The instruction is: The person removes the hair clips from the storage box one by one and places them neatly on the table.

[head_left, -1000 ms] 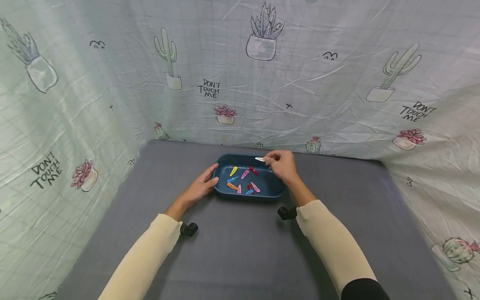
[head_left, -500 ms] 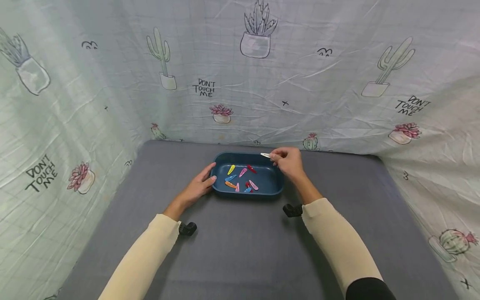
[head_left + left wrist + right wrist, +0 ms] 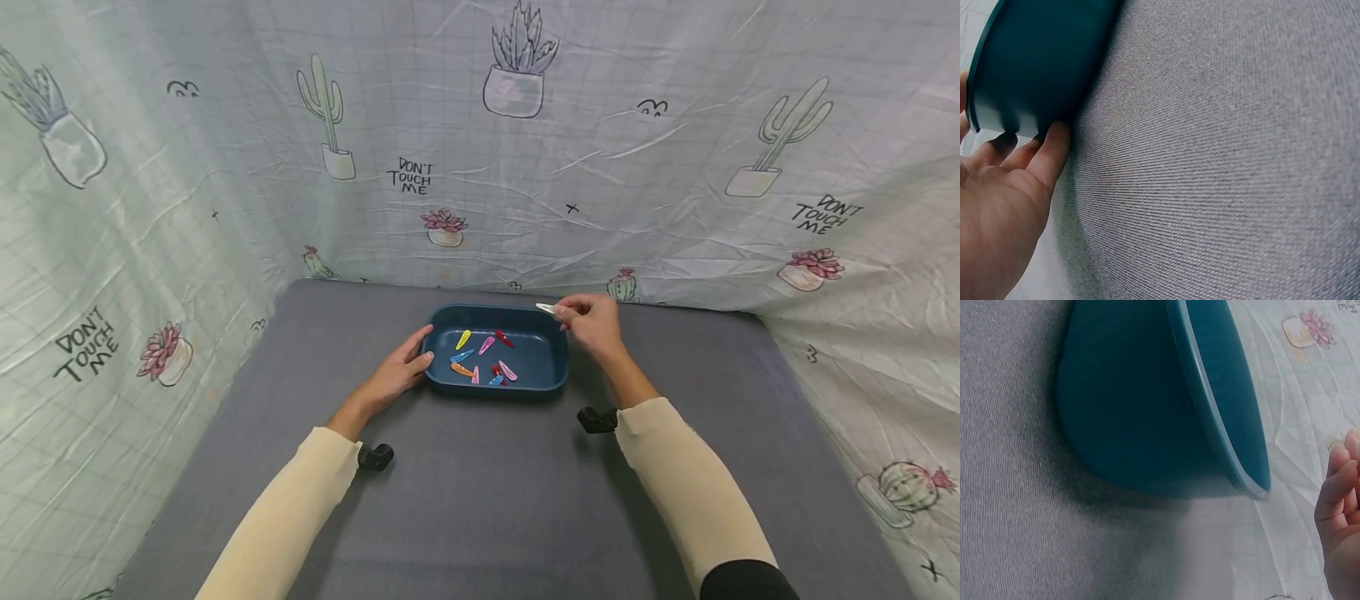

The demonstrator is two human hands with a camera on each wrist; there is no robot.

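Note:
A dark blue plastic bin stands near the back of the table, with several colourful snap hair clips lying on its floor. Against its left end rests my left hand, thumb and fingers spread along the wall and rim. From the left wrist, the fingertips touch the lower side of the bin. My right hand pinches a white snap hair clip between thumb and fingers, above the back right corner of the bin. In the right wrist view only part of that hand shows, and the clip is hidden.
Grey fabric covers the table on all sides of the bin. Behind it and at both sides hangs a pale cloth printed with cacti and lettering. A black wrist camera sits beside the right sleeve, close over the table.
My right hand has moved to the right with the white hair clip, from over the inside of the bin to its back right corner. The left hand stays at the bin's left end.

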